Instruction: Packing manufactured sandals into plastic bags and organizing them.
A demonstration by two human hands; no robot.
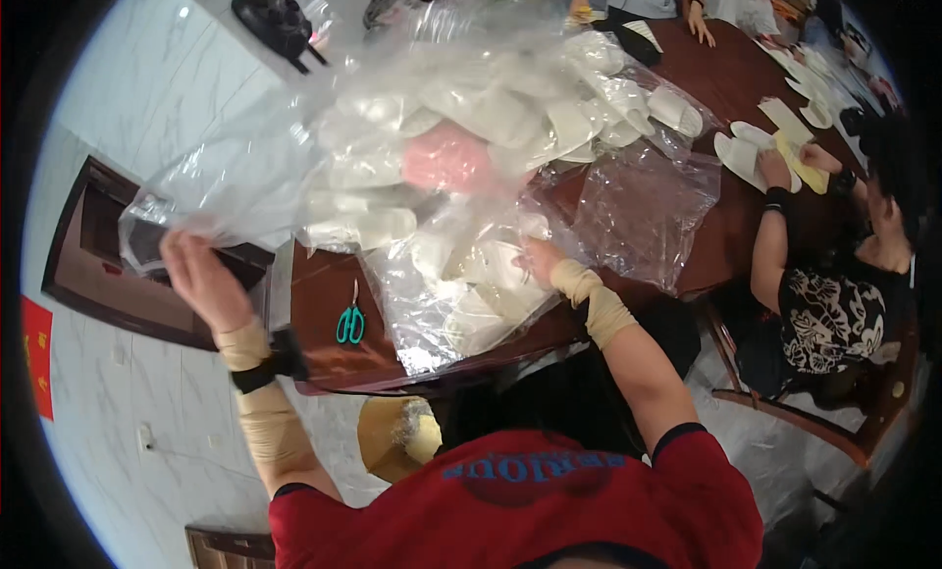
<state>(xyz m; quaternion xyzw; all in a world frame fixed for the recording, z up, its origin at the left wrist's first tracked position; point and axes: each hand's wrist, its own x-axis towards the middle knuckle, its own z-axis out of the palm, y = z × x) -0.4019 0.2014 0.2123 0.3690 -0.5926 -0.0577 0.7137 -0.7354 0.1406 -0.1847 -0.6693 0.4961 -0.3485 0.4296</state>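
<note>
My left hand (204, 280) is raised at the left, its fingers closed on the edge of a large clear plastic bag (231, 181). The bag stretches over a heap of white slippers (491, 108), with a pink item (446, 159) showing through. My right hand (538, 262) is at a nearer clear bag (417, 338) that holds more white slippers (481, 319); its fingers are curled on the plastic, slightly blurred. Scissors with teal handles (350, 324) lie on the table, between my left hand and the nearer bag.
The dark red table (324, 363) reaches toward the far right. A flat clear bag (643, 216) lies right of my right hand. One person (834, 314) sits at the right handling white slippers (741, 155); another person's hand (699, 25) is at the far side. Below stands an open cardboard box (383, 437).
</note>
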